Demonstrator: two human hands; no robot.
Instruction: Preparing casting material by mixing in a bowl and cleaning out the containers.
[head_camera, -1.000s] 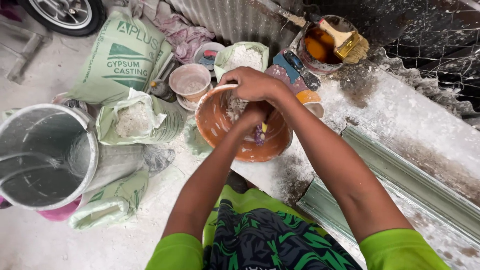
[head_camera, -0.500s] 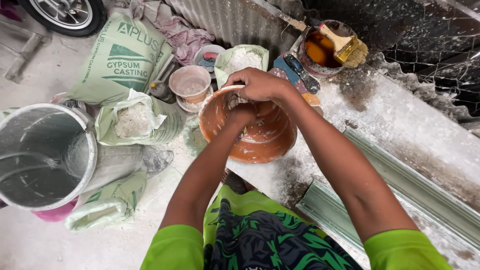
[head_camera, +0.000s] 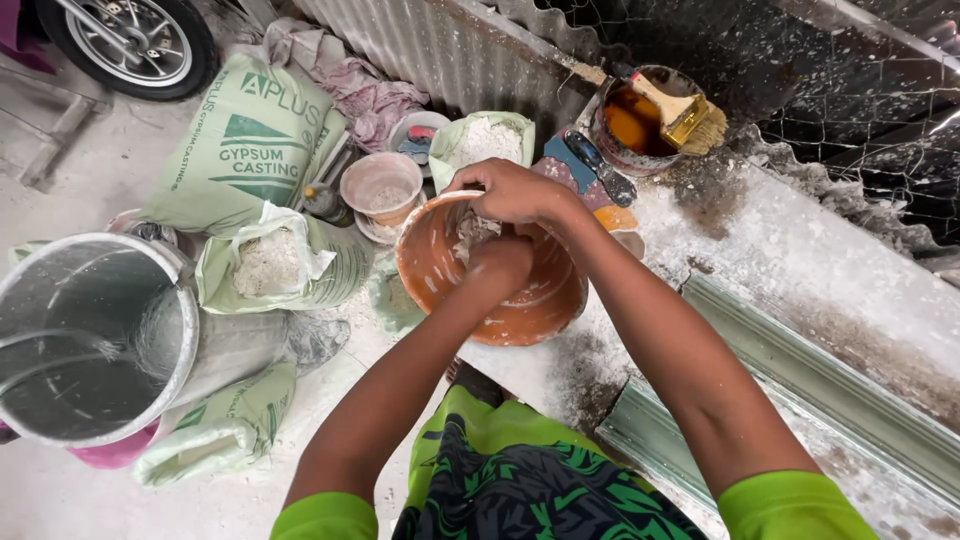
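Orange bowl (head_camera: 520, 305) stands at the surface's near edge, tilted toward me. My left hand (head_camera: 500, 262) is inside, fist closed on wet plaster (head_camera: 470, 232); my right hand (head_camera: 510, 190) grips the far rim.

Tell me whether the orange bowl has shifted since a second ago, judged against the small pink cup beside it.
Cannot tell. The orange bowl sits just right of the small pink cup throughout; its apparent drift matches the head camera's own movement.

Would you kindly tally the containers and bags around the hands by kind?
Bowls and tubs: 3 (orange bowl, small tub, brush pot)
Metal bucket: 1
Pale green bags: 3 (printed bag)
Total: 7
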